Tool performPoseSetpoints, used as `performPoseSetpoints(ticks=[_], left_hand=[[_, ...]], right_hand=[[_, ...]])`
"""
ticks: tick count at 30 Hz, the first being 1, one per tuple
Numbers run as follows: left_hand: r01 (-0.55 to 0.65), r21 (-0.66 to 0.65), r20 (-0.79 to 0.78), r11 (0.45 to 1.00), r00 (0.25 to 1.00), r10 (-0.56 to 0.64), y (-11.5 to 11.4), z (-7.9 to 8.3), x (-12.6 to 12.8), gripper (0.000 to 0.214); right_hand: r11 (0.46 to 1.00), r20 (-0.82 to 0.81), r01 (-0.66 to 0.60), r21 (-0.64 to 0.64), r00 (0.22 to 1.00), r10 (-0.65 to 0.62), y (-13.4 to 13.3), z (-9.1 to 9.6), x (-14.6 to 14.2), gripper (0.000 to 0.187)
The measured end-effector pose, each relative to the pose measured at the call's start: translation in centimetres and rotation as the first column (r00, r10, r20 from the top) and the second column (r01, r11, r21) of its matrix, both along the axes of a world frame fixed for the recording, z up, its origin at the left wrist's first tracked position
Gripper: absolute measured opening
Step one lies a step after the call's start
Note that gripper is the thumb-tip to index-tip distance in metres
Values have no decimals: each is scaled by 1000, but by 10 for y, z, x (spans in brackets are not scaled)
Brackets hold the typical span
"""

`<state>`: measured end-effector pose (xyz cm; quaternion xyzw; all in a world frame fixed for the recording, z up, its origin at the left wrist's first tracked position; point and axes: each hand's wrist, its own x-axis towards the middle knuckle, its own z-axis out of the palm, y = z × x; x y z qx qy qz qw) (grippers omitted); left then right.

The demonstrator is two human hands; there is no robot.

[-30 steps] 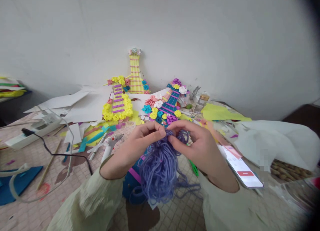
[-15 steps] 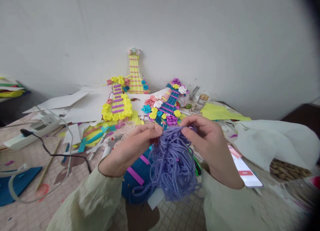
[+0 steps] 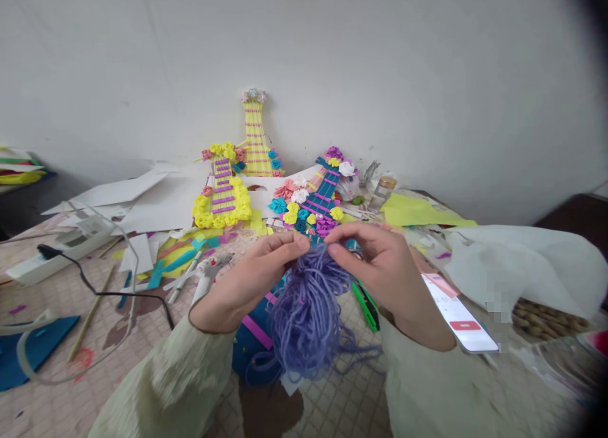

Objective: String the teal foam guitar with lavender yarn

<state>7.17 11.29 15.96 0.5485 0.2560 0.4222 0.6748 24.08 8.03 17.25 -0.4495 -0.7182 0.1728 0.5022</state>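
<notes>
A loose bundle of purple yarn (image 3: 308, 318) hangs from my fingers in the middle of the head view. My left hand (image 3: 256, 273) pinches the yarn at its top left. With thumb and forefinger, my right hand (image 3: 380, 267) grips strands at the top, close to the left fingertips. The bundle's lower strands trail toward the table. Partly hidden behind the yarn lies a dark blue piece with pink strips (image 3: 256, 333). A green cutter (image 3: 367, 306) rests just left of my right wrist.
Behind my hands stand paper-flower crafts, one yellow-edged (image 3: 222, 197), one blue (image 3: 325, 191). A power strip (image 3: 66, 248) with cables and a glue gun (image 3: 206, 273) lie left. At right are a lit phone (image 3: 463, 324) and a white bag (image 3: 532, 267). Paper scraps (image 3: 180, 254) litter the table.
My right hand has moved left, nearer my left hand. The yarn bundle has swung left and narrowed at the top, and more of the green cutter and the phone shows.
</notes>
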Motion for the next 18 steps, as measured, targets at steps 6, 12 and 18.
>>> performPoseSetpoints(ticks=[6, 12, 18], left_hand=[[66, -20, 18, 998, 998, -66, 0, 4, -3, 14], [98, -44, 90, 994, 992, -93, 4, 5, -7, 17], [81, -123, 152, 989, 986, -62, 3, 13, -14, 14]], right_hand=[[991, -88, 135, 14, 987, -133, 0, 2, 8, 10], [981, -123, 186, 53, 976, -179, 0, 5, 14, 10], [905, -288, 405, 131, 889, -356, 15, -4, 24, 10]])
